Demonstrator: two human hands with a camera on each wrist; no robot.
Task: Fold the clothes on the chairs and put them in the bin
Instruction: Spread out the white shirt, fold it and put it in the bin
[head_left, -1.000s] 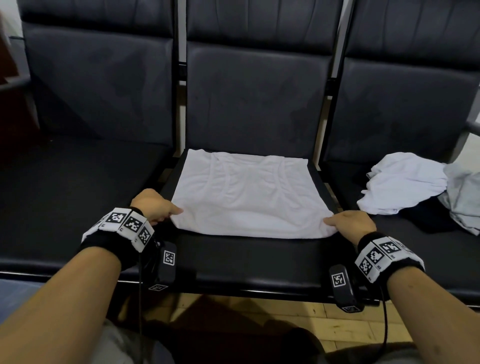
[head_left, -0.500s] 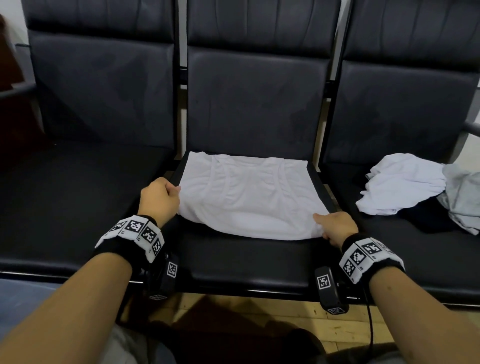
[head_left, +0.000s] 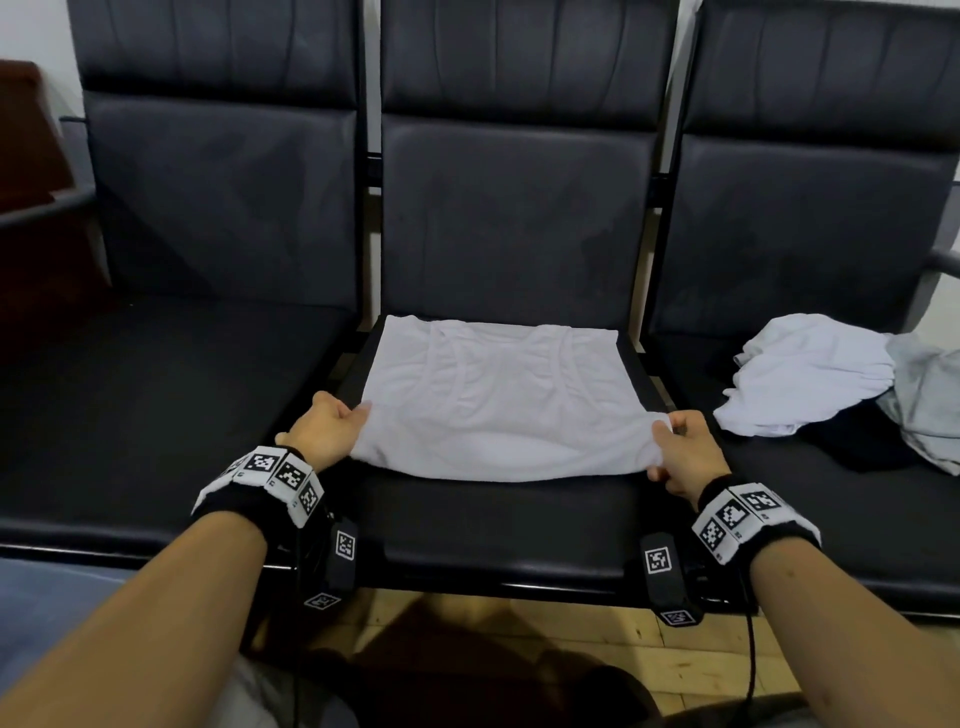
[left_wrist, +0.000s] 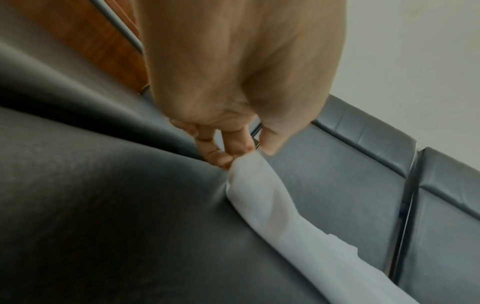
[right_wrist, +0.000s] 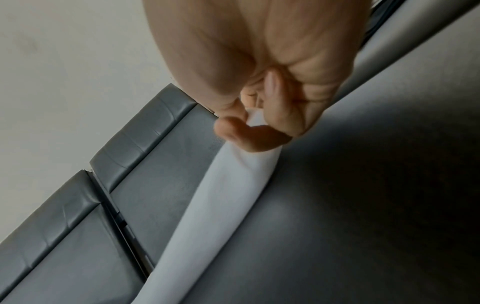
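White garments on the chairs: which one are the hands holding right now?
The flat white shirt on the middle seat; the left hand and right hand pinch its near corners. The crumpled white garment lies untouched on the right seat.

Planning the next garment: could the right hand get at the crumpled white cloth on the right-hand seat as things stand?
Probably yes, but not yet: the right hand pinches the flat white shirt. The crumpled white cloth lies uncovered beside it.
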